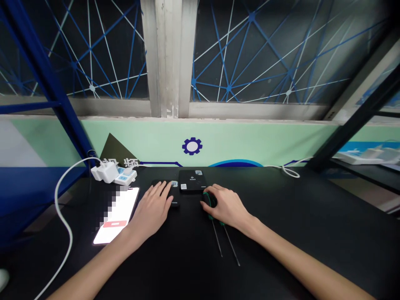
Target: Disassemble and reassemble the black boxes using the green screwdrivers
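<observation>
The left hand [154, 208] lies palm down, fingers a little spread, on a flat black case [175, 196]. The right hand [226, 204] curls around the green-and-black handles of two screwdrivers [210, 201], just in front of a second black case [193, 181] — their shafts point back toward the person on the black table [181, 258]. Both cases look closed; their contents are hidden. The second case bears a white label [183, 186], a pale sticker and white print too small to read. Left of the left hand lies a lit phone [120, 212], partly pixelated, with a red button. Behind it — a white power strip [126, 177] with plugs, below the wall lettering "视频" [131, 163].
</observation>
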Demonstrator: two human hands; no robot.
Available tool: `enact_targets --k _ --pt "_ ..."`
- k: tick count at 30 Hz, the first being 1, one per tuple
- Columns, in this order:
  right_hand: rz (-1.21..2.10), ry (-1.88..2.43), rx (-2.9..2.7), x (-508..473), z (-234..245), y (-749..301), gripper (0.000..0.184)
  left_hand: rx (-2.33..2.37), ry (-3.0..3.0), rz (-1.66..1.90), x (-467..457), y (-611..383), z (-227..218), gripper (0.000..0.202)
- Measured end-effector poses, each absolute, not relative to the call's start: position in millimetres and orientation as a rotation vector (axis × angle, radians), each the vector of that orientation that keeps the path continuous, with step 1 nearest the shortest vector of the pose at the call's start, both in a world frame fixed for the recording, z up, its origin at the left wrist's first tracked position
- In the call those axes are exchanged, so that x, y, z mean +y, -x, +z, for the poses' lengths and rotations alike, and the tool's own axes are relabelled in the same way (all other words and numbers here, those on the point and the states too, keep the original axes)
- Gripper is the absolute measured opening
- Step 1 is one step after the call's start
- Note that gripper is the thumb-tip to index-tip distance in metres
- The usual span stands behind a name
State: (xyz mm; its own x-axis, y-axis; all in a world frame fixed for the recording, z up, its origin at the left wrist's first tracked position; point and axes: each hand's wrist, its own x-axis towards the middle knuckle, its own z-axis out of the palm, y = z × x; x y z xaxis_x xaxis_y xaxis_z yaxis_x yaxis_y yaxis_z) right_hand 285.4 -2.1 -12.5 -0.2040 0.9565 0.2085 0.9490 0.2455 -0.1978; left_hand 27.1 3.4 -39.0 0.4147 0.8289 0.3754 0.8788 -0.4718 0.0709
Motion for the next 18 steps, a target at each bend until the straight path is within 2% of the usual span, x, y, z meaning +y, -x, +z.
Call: enact_targets --k 11,18 --pt "-0.011 1.75 -2.25 -2 -13 -285 0.03 -1.65 2.62 -0.617 1 -24 -9 0.037" --pt "-0.009 1.762 -2.253 -2 -13 -285 0.03 -1.796 2.618 -0.436 14 -10 -10 0.049"
